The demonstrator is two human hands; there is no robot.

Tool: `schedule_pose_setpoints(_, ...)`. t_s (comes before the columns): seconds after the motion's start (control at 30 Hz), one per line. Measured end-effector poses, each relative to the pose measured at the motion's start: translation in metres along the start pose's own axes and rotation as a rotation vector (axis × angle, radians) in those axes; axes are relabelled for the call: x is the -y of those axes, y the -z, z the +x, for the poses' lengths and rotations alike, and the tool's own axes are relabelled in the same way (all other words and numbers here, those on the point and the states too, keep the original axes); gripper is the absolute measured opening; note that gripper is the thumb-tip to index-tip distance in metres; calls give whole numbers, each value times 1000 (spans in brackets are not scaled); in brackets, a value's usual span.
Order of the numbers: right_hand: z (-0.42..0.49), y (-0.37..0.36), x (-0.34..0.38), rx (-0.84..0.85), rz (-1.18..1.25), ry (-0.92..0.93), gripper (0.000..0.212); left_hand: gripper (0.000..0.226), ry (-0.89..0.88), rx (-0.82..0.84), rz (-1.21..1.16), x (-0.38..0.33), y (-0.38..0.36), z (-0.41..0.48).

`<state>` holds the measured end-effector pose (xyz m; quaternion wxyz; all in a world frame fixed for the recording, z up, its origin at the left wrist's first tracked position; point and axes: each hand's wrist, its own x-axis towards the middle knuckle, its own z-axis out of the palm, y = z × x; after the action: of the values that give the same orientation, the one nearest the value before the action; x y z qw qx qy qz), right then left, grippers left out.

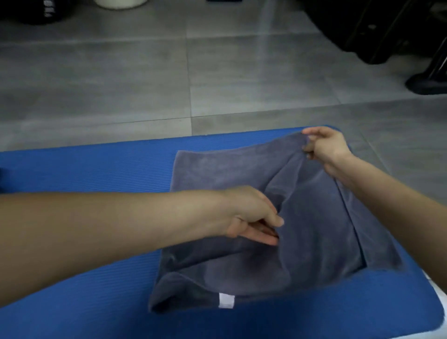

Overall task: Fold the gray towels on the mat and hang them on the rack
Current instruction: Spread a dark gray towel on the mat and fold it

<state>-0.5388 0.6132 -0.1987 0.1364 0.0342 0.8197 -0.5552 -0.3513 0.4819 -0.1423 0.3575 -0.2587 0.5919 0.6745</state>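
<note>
Gray towel point(314, 229) lies on the blue mat point(96, 169), on the mat's right half, partly folded and rumpled; its left and far edges lie flat, the middle is bunched into a raised ridge running from the far right corner down toward the centre; a second layer edge shows along the right side under the right forearm. White label point(226, 300) sits on the towel's near edge, facing up. Left hand point(251, 215) reaches in from the left across the mat; thumb on top and fingers beneath, pinching the cloth at the towel's middle where the ridge ends. Right hand point(326, 147) comes in from the right; fingers curled, gripping the towel's far right corner, which is pulled up a little off the mat near the mat's far edge. Both forearms are bare. Mat lies on a gray tiled floor point(145, 72); dark bulky objects point(387, 29) stand at the far right, too dim to identify; a white round thing point(119, 3) is cut off at the top edge; a dark shape point(36, 12) at the top left corner. Frame is slightly blurred.
</note>
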Motion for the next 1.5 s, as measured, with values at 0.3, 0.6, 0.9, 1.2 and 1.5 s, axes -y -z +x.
schedule_pose_setpoints(0.3,29,87,-85,24,-338,-13,42,21,-84,-68,572,-20,-76,107)
schedule_pose_setpoints(0.6,-113,104,-183,62,-796,-219,35,27,-331,-692,1039,-46,-45,221)
schedule_pose_setpoints(0.9,-124,84,-192,6,-775,-204,19,30,-355,-766,1086,-62,-68,300)
schedule_pose_setpoints(1.2,-95,149,-163,118,48,-377,18,23,-616,-923,569,-112,-46,268)
schedule_pose_setpoints(1.5,-55,212,-173,-167,-181,-380,20,19,-621,-817,548,-181,-115,325)
